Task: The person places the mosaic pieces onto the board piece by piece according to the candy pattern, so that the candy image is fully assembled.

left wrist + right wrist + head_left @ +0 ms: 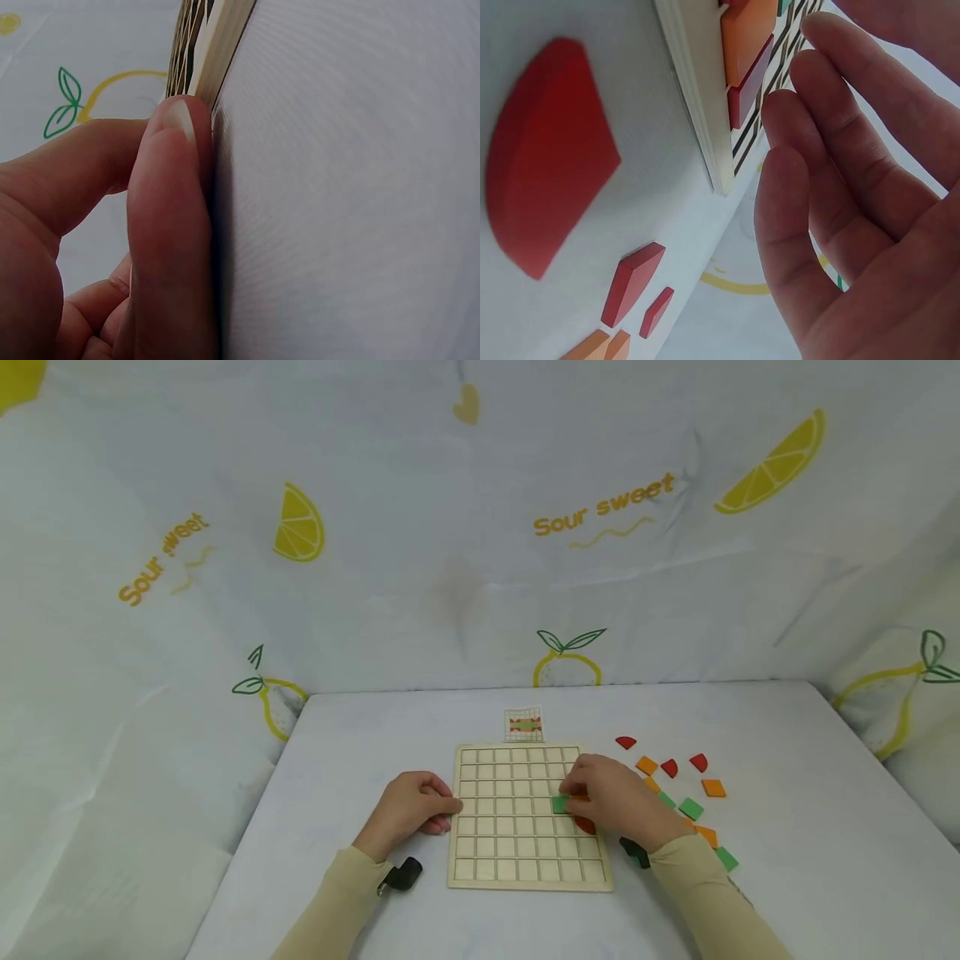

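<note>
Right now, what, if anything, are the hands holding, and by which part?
The left hand appears to pinch the grid board by its left edge. The right hand is at the green square; any grip there cannot be told.

Curtained-off table space, room type unclear: white table [360,735] beneath left hand [411,806] and right hand [618,797], lemon-printed sheet [420,585] beyond them.

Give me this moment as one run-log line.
left hand: touches left edge of grid board | right hand: touches green tile | on board: orange tile, red tile | right of board: loose tiles
</note>
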### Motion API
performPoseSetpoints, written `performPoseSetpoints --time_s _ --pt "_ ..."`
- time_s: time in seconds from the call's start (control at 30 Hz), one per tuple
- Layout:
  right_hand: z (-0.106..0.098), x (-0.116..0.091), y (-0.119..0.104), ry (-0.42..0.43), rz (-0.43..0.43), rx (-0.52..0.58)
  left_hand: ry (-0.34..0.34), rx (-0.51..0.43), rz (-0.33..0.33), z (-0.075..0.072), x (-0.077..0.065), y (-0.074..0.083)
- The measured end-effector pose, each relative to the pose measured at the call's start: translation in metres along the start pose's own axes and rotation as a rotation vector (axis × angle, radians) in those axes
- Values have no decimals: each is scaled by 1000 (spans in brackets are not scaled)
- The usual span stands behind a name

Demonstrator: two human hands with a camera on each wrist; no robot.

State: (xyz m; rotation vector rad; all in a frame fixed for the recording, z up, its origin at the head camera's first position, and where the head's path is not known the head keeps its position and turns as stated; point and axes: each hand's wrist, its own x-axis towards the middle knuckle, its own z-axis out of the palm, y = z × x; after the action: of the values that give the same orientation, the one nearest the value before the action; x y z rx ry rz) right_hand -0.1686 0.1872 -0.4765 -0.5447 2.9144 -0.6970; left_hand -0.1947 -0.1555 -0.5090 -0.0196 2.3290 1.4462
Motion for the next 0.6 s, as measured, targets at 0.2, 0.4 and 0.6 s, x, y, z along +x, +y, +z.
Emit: performPoseSetpoints --time_s 0.2,0.4,0.6 --pt "-2 0 1 13 -32 -4 4 10 2 0 0 0" --pt "-2 0 2 16 -23 -12 3 0 4 0 -1 0" --pt "-5 -1 4 3 33 14 -1 3 6 0 0 -1"
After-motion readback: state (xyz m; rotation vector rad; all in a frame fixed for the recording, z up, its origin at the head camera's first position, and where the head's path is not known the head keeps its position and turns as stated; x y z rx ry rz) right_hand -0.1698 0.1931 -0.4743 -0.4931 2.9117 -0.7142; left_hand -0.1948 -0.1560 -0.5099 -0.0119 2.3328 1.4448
